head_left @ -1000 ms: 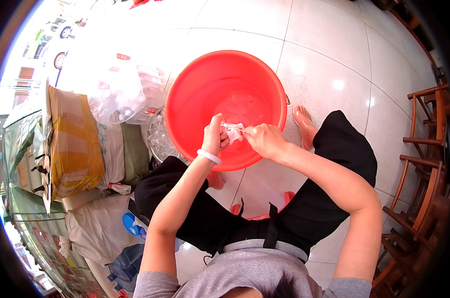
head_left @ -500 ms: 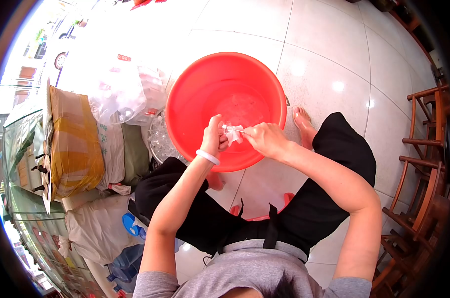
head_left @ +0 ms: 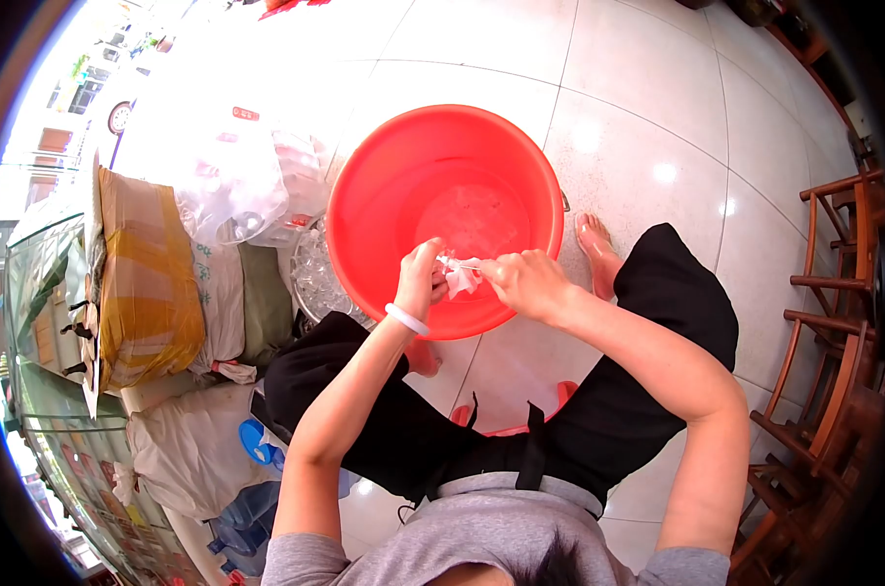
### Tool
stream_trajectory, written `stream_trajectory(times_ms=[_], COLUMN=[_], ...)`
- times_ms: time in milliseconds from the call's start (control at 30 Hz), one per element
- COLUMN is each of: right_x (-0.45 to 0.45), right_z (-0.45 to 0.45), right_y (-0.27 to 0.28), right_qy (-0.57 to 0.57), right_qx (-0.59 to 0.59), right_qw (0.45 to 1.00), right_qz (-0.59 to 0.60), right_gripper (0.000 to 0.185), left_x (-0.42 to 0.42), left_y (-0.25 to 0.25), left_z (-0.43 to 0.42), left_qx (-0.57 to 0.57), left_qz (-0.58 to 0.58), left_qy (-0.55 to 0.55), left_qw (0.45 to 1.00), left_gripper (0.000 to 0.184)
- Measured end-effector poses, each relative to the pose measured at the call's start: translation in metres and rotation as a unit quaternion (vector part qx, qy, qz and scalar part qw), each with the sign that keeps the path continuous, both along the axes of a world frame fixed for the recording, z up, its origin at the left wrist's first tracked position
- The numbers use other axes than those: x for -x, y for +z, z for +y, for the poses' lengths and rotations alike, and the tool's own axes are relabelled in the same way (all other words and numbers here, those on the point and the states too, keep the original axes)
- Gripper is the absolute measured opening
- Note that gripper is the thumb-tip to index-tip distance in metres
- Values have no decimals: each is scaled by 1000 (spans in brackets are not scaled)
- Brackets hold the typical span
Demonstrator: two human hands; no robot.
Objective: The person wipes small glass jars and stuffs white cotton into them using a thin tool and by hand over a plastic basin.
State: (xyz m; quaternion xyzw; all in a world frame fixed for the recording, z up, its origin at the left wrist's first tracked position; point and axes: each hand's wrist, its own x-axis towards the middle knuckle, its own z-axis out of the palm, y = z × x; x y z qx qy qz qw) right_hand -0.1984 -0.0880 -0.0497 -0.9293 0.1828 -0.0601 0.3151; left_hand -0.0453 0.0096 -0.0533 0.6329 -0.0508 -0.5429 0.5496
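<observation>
Over the near part of a red tub, my left hand is closed around a small clear object, mostly hidden by the fingers. My right hand pinches a thin stick that points across to the left hand. A crumpled white cloth or tissue hangs between the two hands, touching the left fingers. Shallow water seems to lie in the bottom of the tub. Left of the tub, a basin holds several clear glass-like pieces, partly covered by the tub's rim.
Clear plastic bags lie beyond the basin. A taped cardboard box and sacks stand at left, near blue plastic bottles. Wooden chairs line the right side. My bare foot rests beside the tub.
Both hands have shifted slightly toward me, the left one a little lower. The white cloth hangs more spread out, and the stick lies flatter between the hands.
</observation>
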Motion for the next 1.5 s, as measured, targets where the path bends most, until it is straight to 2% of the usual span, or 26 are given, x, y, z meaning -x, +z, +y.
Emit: stream_trajectory(times_ms=[67, 100, 167, 233, 267, 367, 400, 433, 467, 533, 567, 633, 667, 733, 767, 833, 867, 933, 1033, 1067, 1133, 1167, 1233, 1367, 1433, 1500], right_x=[-3, -5, -8, -10, -11, -13, -14, -15, -15, -14, -13, -11, -10, -8, -7, -5, -5, -5, -13, -13, -13, -12, -12, -8, -6, -7], right_z=[4, 7, 7, 3, 1, -3, -3, -4, -7, -17, -18, -18, -17, -15, -12, -6, -7, -9, -7, -9, -15, -16, -16, -9, -8, -10], right_y=[2, 1, 0, -2, 3, 18, 15, 13, 11, 9, 16, 33, 26, 6, 10, 19, 25, 35, 33, 34, 35, 30, 19, 31, 38, 36], right_qy=[-13, -25, -36, -80, -79, -98, -81, -59, -59, -10, -10, 3, 2, 10, 9, -44, -42, -84, -70, -70, -51, -52, -22, -34, -43, -57], right_qx=[-30, -136, -237, -545, -544, -653, -472, -263, -262, 0, 1, 30, 29, -43, -43, -353, -352, -605, -483, -483, -261, -261, -62, -93, -283, -332], right_qw=[999, 985, 952, 834, 835, 750, 876, 951, 951, 989, 989, 999, 999, 981, 981, 921, 921, 786, 855, 855, 947, 946, 971, 964, 946, 929], right_qz=[-19, -106, -189, -19, -18, 36, -60, -153, -153, -147, -148, -19, -19, -190, -191, -158, -158, -97, -176, -176, -182, -182, -229, -246, -154, -154], right_gripper=[22, 19, 16, 12, 12, 10, 10, 10, 10, 16, 16, 18, 18, 13, 13, 14, 14, 15, 15, 15, 14, 14, 14, 14, 14, 15], left_x=[1, 1, 1, 1, -2, -14, -23, -25, -25, -28, -32, -42, -38, -25, -24, -23, -25, -29, -34, -34, -36, -37, -42, -46, -44, -43], left_y=[4, 7, 13, 19, 20, 35, 39, 47, 59, 64, 62, 57, 54, 50, 52, 58, 59, 67, 79, 82, 83, 84, 82, 81, 83, 85], left_z=[1, 1, 1, -1, 0, -5, -4, -3, -4, -6, -5, -3, -2, -1, -1, 1, 2, 0, 1, 1, 1, 0, 0, 2, 2, 2], left_qx=[7, 20, 36, 104, 114, 141, 142, 143, 130, 87, 88, 8, 7, 85, 85, 225, 297, 306, 304, 276, 248, 194, 137, 140, 166, 249], left_qz=[-15, -5, 5, 3, 21, 34, 17, 17, 7, -7, -7, -4, -5, -51, -52, -26, 15, -34, -66, -95, -124, -102, -79, -31, -27, -95], left_qy=[-3, 4, 14, 47, 47, -13, -78, -77, -84, -84, -84, -165, -165, -107, -108, -123, -122, -139, -161, -159, -159, -156, -152, -199, -189, -211], left_qw=[1000, 1000, 999, 993, 992, 989, 987, 987, 988, 993, 993, 986, 986, 989, 989, 966, 947, 941, 937, 943, 948, 963, 976, 970, 967, 940], left_gripper=[32, 32, 32, 26, 25, 26, 30, 30, 28, 28, 28, 34, 34, 34, 34, 37, 41, 43, 45, 40, 36, 32, 30, 30, 31, 34])
